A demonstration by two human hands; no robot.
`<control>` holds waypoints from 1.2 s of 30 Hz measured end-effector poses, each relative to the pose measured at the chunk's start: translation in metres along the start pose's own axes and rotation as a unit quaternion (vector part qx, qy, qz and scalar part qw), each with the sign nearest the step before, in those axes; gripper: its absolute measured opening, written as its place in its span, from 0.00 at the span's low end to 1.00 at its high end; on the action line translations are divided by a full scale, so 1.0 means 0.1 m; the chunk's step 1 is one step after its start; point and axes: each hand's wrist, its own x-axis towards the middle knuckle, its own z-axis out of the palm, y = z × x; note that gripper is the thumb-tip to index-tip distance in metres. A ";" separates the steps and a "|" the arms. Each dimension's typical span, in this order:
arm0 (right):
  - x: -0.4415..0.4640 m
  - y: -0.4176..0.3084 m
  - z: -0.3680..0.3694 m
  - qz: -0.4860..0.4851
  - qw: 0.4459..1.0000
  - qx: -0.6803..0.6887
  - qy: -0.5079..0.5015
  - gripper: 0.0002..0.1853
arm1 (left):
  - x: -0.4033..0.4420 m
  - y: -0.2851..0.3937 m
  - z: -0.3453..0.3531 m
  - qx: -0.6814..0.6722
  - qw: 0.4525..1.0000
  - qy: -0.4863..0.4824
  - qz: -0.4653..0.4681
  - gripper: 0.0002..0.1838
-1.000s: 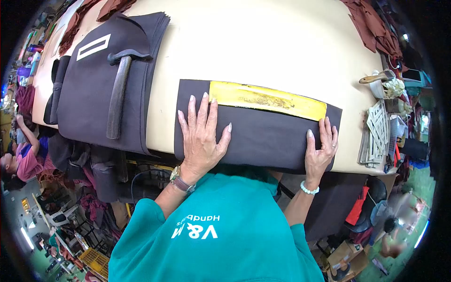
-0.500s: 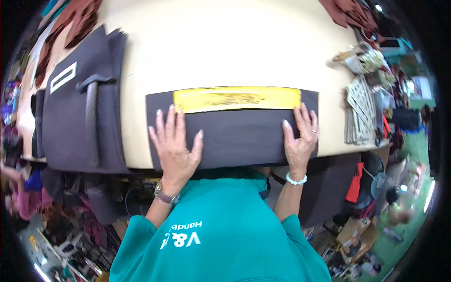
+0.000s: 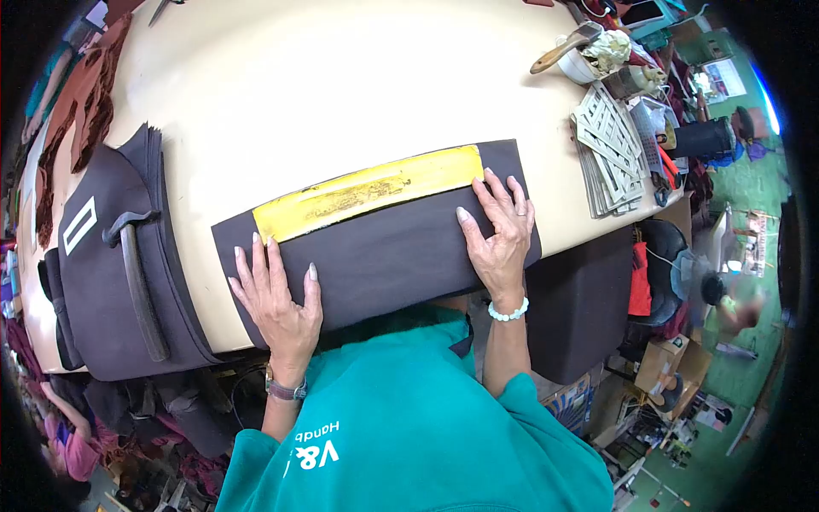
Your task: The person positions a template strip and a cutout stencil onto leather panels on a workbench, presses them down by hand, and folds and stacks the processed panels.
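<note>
Dark sheet (image 3: 384, 264) lying along near edge of bench (image 3: 324, 94), yellow strip (image 3: 371, 193) running across its far side. Left hand (image 3: 279, 311) resting on sheet, fingers spreading wide by strip's left end; right hand (image 3: 499, 239), fingers loosely parting, resting at right end.

Bright light bleaches the middle of the desk (image 3: 341, 98) nearly white while the space beneath is dim, the strip (image 3: 367, 194) shows crisp with a faint sheen, a bluish-white glare (image 3: 767, 100) streaks the right edge, and the fisheye lens curves the softer, blurrier floor (image 3: 740, 192) toward black corners.
</note>
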 end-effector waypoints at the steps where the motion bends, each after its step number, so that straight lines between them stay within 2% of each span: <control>1: 0.00 0.00 0.00 -0.001 1.000 0.000 0.001 0.22 | 0.00 0.00 0.00 0.001 1.000 -0.001 0.001 0.32; 14: 0.01 -0.01 0.00 -0.006 1.000 -0.010 0.000 0.22 | 0.00 0.01 -0.01 -0.002 1.000 -0.003 0.001 0.32; 17: 0.03 -0.08 0.00 -0.021 0.998 -0.054 0.010 0.22 | 0.05 0.07 -0.05 0.011 1.000 -0.001 0.009 0.31; 20: 0.14 -0.14 -0.07 -0.070 0.988 -0.138 -0.024 0.22 | 0.13 0.11 -0.17 0.099 0.994 -0.028 0.043 0.29; 25: 0.24 -0.21 -0.12 -0.112 0.971 -0.199 -0.070 0.24 | 0.22 0.16 -0.18 0.104 0.992 -0.033 0.061 0.26; 27: 0.23 -0.24 -0.07 -0.128 0.957 -0.249 -0.074 0.24 | 0.20 0.19 -0.10 0.155 0.984 -0.028 0.080 0.25; 29: 0.25 -0.29 -0.05 -0.129 0.953 -0.267 -0.070 0.24 | 0.22 0.19 -0.09 0.132 0.989 -0.015 0.069 0.25; 32: 0.25 -0.29 0.01 -0.125 0.948 -0.286 -0.055 0.23 | 0.23 0.24 -0.05 0.132 0.986 0.000 0.101 0.25; 36: 0.28 -0.26 -0.04 -0.087 0.968 -0.223 -0.070 0.20 | 0.25 0.27 0.00 0.074 0.993 -0.027 0.082 0.25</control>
